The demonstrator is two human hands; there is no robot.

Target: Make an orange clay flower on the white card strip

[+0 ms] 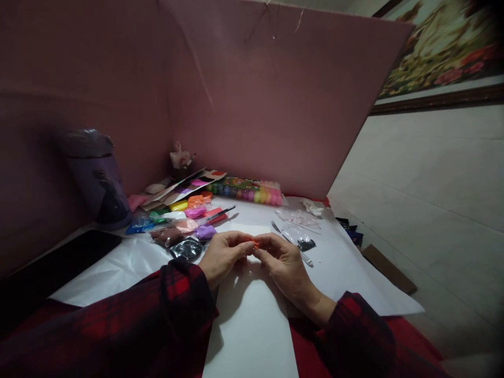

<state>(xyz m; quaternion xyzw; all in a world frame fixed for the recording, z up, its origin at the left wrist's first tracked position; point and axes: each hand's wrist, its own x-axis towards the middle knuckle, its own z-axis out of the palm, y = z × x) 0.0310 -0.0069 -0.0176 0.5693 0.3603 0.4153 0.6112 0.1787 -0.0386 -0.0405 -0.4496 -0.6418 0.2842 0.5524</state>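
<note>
Orange piece (255,243) between hands (224,256) (284,262), long axis unclear

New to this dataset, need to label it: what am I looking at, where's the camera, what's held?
No robot here: these are a person's two bare hands, left and right. There is one picture, from a camera worn on the head, looking forward and down. On the white paper lie colorful soft packets to the left, with a purple container beyond. To the right lie a pale serrated tool and a small black piece. Both hands pinch a small orange piece between them; its shape is mostly hidden by fingers.
</note>
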